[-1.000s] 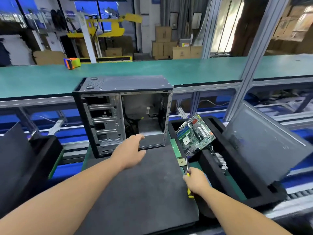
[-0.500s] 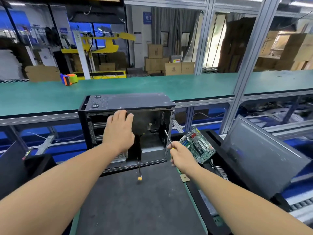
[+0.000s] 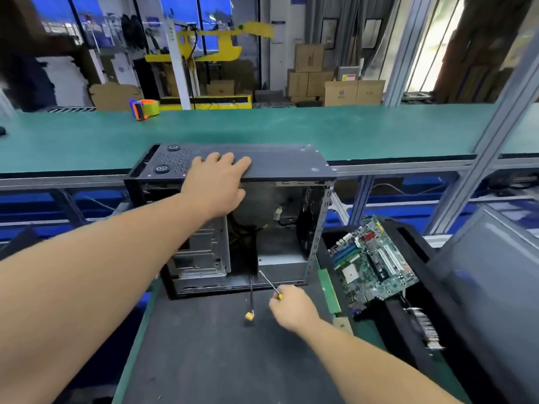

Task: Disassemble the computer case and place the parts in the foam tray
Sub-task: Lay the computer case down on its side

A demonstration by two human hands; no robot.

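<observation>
The open black computer case (image 3: pixel 291 161) stands upright on a dark mat (image 3: pixel 218 354), its side off and its metal drive bays showing. My left hand (image 3: pixel 217 185) rests flat on the case's top front edge, fingers straight. My right hand (image 3: pixel 291 307) grips a yellow-handled screwdriver (image 3: pixel 269 282) whose shaft points up-left toward the case's bottom lip. A black cable with a yellow connector (image 3: pixel 248 315) hangs out of the case onto the mat. To the right, the black foam tray (image 3: pixel 420 246) holds a green motherboard (image 3: pixel 373 263) leaning inside it.
A grey side panel (image 3: pixel 493 275) leans against the tray at the right. A finned card (image 3: pixel 425 328) lies in the tray's lower part. A green conveyor bench (image 3: pixel 291 126) runs behind the case, with an orange tape dispenser (image 3: pixel 144 108) on it.
My left hand has risen from the case's bottom edge to its top. My right hand picked up the screwdriver by the tray and now holds it low before the case. The view moved closer.
</observation>
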